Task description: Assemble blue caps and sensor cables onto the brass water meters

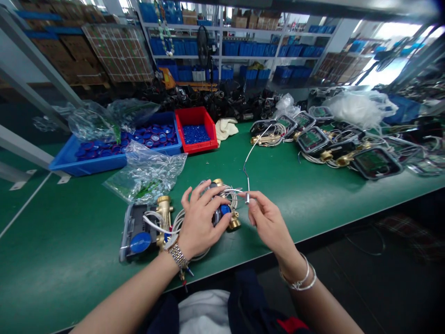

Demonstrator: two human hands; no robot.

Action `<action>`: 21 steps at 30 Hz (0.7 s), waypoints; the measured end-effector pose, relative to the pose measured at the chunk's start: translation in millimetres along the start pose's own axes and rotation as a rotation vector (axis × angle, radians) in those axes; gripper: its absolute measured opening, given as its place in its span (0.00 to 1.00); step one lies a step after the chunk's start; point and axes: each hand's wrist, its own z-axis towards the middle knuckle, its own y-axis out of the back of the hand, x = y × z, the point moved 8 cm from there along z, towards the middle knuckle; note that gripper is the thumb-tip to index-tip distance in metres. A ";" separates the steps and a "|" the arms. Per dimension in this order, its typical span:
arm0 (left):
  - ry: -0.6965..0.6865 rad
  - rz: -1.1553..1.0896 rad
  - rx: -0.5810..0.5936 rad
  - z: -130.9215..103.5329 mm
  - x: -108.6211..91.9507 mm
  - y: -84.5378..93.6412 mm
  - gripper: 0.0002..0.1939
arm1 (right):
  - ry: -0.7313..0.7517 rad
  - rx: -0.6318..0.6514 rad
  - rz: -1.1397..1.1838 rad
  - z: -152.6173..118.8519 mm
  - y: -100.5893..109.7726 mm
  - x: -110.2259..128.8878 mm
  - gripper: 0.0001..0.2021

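Note:
My left hand lies with fingers spread over a brass meter body that has a blue round part and coiled grey cables. Between the thumb and forefinger of my right hand is a white cable end; the thin cable runs from it up across the green table. Left of my left hand is a grey device box with a blue disc, beside a brass fitting with a looped white cable.
A blue tray of blue caps and a red bin of small blue parts stand behind. A plastic bag lies before the tray. At the right are several devices with brass fittings and cables. The table is green.

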 end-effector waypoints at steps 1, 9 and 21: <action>-0.002 -0.006 0.000 0.0 0.4 -0.2 0.10 | 0.031 -0.022 -0.039 -2.9 4.5 4.8 0.18; -0.027 0.028 0.006 -1.7 0.8 2.4 0.13 | 0.153 -0.060 -0.255 -14.8 6.4 12.0 0.12; 0.014 -0.022 -0.055 -4.4 4.6 -5.3 0.09 | 0.252 -0.142 -0.375 -17.1 8.4 15.6 0.14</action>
